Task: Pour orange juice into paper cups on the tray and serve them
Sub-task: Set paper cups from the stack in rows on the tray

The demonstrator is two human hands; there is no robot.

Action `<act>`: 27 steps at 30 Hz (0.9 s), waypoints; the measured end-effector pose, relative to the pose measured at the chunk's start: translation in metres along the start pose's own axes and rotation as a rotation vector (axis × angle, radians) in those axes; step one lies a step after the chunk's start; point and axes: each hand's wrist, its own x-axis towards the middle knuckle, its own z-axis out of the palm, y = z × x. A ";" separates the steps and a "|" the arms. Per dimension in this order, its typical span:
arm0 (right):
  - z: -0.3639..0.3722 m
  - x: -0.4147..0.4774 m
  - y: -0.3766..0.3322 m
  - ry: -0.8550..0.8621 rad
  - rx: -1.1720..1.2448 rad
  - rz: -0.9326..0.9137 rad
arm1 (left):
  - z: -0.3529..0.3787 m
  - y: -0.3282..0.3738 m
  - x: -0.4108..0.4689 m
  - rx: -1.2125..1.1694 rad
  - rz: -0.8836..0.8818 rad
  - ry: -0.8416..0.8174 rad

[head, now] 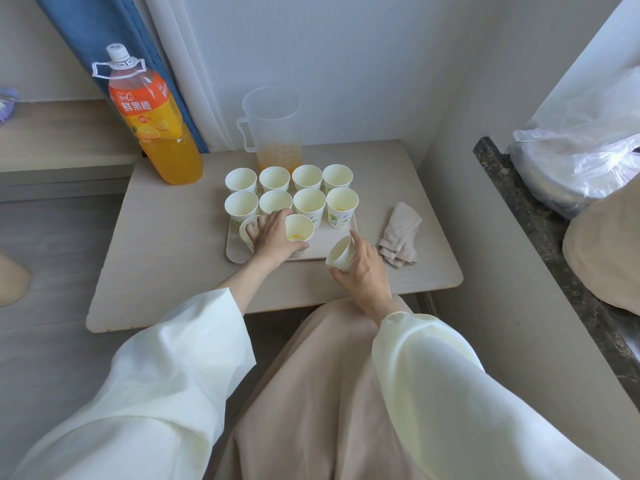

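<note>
Nearest to you, your right hand (363,271) is wrapped round a tilted white paper cup (341,257), thumb on the near side and fingers on the far side. That cup is off the tray, over the light wood-grain table (156,271), just past the tray's 5 o'clock corner.

Your left hand (273,237) is down at the near edge of the pale beige rectangular tray (233,252), wedged between two cups. Thumb and index finger are clamped round the juice-bottomed paper cup (300,230) on its right, and the other fingers are curled against the half-hidden paper cup (247,230) on its left.

Behind those, eight green-printed paper cups (308,202) stand upright in two packed rows of four. At least the rightmost cup in the near row has a bit of orange in the bottom.

At the tray's 3 o'clock a crumpled beige cloth (400,237) lies on the table. At 12, right behind the tray, is a clear plastic measuring jug (273,133) with a little juice at the bottom. At 10 stands the big orange-labelled juice bottle (156,126), white cap on.
</note>
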 end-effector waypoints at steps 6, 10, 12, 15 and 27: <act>-0.001 0.000 -0.004 -0.018 -0.016 0.005 | -0.002 0.000 0.000 -0.020 0.011 0.032; -0.005 -0.002 -0.010 -0.007 -0.028 0.024 | -0.004 0.011 -0.007 -0.145 0.057 0.118; -0.007 -0.004 -0.015 0.010 -0.041 0.023 | -0.005 0.021 -0.016 -0.316 0.108 0.112; -0.009 -0.007 -0.023 -0.006 -0.085 0.016 | -0.004 0.039 -0.034 -0.492 0.096 -0.130; -0.026 -0.022 -0.026 0.005 -0.121 -0.081 | -0.006 0.054 -0.063 -0.782 -0.164 -0.392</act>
